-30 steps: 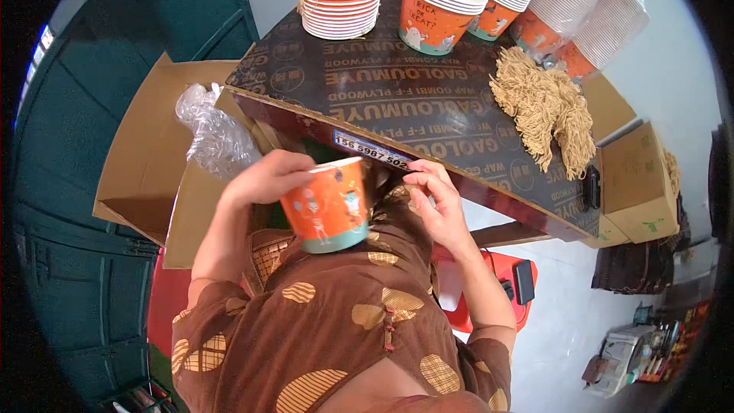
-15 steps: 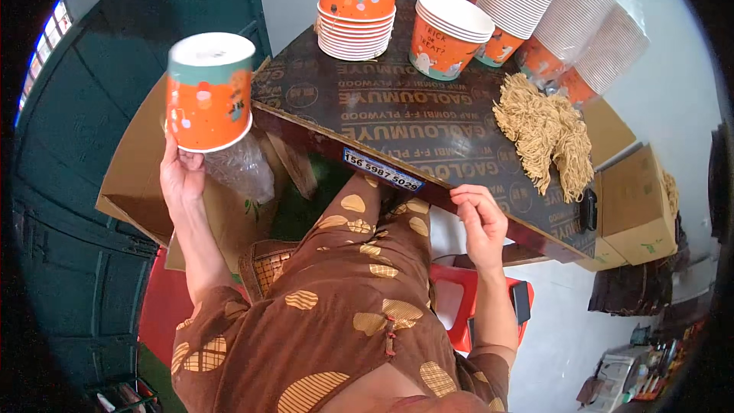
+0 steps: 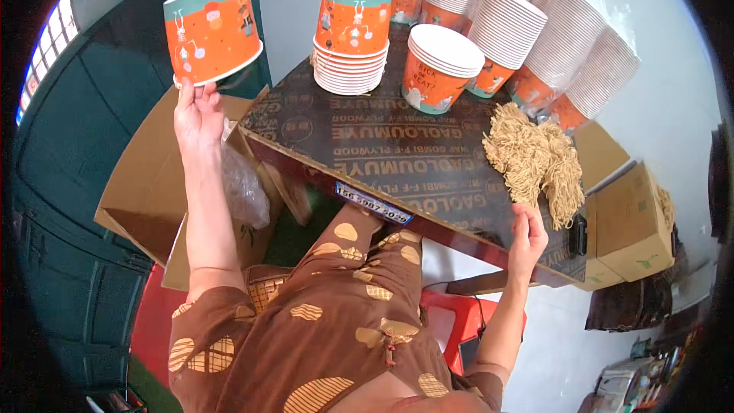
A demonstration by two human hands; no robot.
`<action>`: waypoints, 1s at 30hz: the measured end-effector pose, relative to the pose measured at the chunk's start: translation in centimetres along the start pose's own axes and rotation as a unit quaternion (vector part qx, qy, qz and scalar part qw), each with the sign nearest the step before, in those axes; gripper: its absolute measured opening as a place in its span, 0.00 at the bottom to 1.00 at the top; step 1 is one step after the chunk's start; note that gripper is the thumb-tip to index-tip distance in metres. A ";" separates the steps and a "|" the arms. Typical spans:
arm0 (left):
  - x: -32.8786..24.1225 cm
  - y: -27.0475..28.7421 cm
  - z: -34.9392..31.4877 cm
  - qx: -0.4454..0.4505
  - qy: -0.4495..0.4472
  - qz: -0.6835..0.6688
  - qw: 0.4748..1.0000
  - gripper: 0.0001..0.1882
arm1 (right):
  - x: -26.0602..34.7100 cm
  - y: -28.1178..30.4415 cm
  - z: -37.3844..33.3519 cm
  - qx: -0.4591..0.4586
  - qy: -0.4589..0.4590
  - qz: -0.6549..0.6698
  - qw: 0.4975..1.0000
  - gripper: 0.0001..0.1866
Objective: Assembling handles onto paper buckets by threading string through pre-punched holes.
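My left hand point(image 3: 200, 118) grips an orange and teal paper tub point(image 3: 212, 34) by its white rolled rim, lifted above the table's left end. The tub is upside down and tilted, its base at the top. At the table's front edge, my right hand point(image 3: 527, 243) has its fingertips drawn together at the lower ends of a bundle of tan paper twine point(image 3: 527, 149). Whether a strand lies between those fingers is too small to tell. A stack of upside-down tubs point(image 3: 353, 30) and a short stack of upright tubs point(image 3: 442, 69) stand on the dark tabletop point(image 3: 359, 138).
Tall stacks of nested tubs point(image 3: 566, 34), some in clear plastic, line the table's back right. An open cardboard box point(image 3: 141, 183) with plastic wrap point(image 3: 243, 187) is at left. More cartons point(image 3: 631, 218) stand right. A red stool point(image 3: 451, 325) is under the table edge.
My left hand has raised the tub up and away, tilting it. My right hand has moved right along the table edge to the twine ends.
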State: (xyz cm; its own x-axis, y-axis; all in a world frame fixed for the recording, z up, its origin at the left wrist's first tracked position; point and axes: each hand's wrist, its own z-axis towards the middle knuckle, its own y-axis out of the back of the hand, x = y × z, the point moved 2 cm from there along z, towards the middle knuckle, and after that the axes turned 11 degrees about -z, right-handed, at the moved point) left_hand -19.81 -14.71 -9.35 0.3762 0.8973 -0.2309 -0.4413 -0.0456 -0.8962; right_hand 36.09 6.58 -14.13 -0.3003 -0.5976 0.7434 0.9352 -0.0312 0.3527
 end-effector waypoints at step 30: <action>20.8 -11.7 14.0 -0.046 0.094 0.039 0.994 0.13 | -1.0 -1.3 -0.2 -0.015 0.007 -0.142 0.990 0.05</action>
State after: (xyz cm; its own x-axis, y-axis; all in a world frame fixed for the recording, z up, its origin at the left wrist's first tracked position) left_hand -18.23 10.64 1.64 0.4927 0.7925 -0.3595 -0.4011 -0.1597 -0.9020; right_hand 35.26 7.03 -15.47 -0.5497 -0.5715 0.6093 0.8187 -0.2239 0.5288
